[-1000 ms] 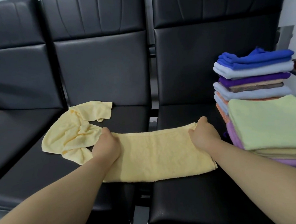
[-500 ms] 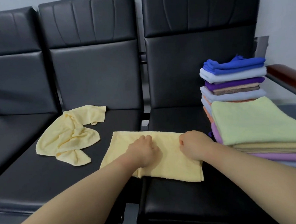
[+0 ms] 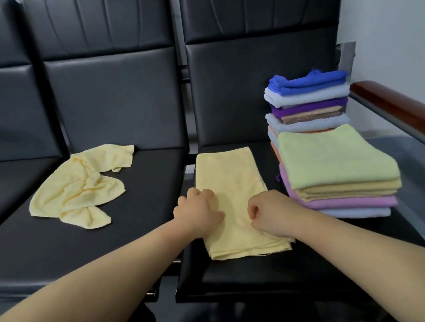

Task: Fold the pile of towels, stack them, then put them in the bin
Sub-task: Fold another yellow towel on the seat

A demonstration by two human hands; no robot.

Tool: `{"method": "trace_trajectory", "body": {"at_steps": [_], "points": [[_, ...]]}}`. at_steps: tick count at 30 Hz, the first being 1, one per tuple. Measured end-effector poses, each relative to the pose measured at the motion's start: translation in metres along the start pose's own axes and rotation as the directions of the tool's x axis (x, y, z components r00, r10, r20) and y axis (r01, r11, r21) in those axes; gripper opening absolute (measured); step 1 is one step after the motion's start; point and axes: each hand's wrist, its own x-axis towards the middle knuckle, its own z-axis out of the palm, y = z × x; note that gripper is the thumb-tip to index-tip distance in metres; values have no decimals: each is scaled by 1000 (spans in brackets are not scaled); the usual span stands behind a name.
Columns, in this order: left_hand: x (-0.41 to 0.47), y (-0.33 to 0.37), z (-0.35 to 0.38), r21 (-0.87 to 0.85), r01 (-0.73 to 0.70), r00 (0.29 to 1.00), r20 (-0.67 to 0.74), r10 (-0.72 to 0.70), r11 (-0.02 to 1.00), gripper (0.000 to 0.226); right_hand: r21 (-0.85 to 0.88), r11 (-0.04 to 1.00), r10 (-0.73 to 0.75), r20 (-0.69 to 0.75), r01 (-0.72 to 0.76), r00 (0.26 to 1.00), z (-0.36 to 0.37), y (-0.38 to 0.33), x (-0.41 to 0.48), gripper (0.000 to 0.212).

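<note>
Head view: the pale yellow towel (image 3: 229, 182) lies folded in a long strip on the black seat (image 3: 238, 273), running away from the person. The left hand (image 3: 199, 211) is at its near left edge, fingers curled and gripping the cloth. The right hand (image 3: 267, 213) rests on the near right side, fingers balled; can't tell if they pinch cloth. The folded stack (image 3: 336, 160) sits just right.

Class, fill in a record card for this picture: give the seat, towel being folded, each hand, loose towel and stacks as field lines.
Seat: black padded chairs
Folded towel: yellow, flat on the right chair
Left hand: fingers curled on its left edge
Right hand: fingers curled on its right edge
Loose towel: yellow, crumpled, on the next chair leftward
Stacks: two; green towel tops the near one, blue towel the far one
</note>
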Motion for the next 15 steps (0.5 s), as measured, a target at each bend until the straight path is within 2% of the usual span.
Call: {"method": "trace_trajectory", "body": {"at_steps": [2,4,6,8,10,12,15], "points": [[-11,-11,-4,-200,-15,997,66,28,980,68,88,996,-22,-30,25,999,3,0,-1,18],[-23,-17,-10,-378,-60,985,125,115,924,62,143,989,-16,-48,23,999,4,0,-3,21],[-36,-20,-15,-550,-76,957,193,216,832,47,160,987,-20,-56,28,998,6,1,-6,20],[-46,-22,-18,-711,-12,910,283,302,703,40,196,980,-13,-54,23,998,7,2,-8,16],[-50,-28,-21,-758,26,872,336,356,652,44,267,964,8,-32,1,999,6,4,-10,11],[-52,-35,-23,-735,16,865,350,360,678,48,331,944,12,9,-14,1000,7,4,-12,9],[-54,-33,-23,-657,-77,923,238,303,750,29,364,931,-6,61,-17,998,5,2,-15,21]]}}
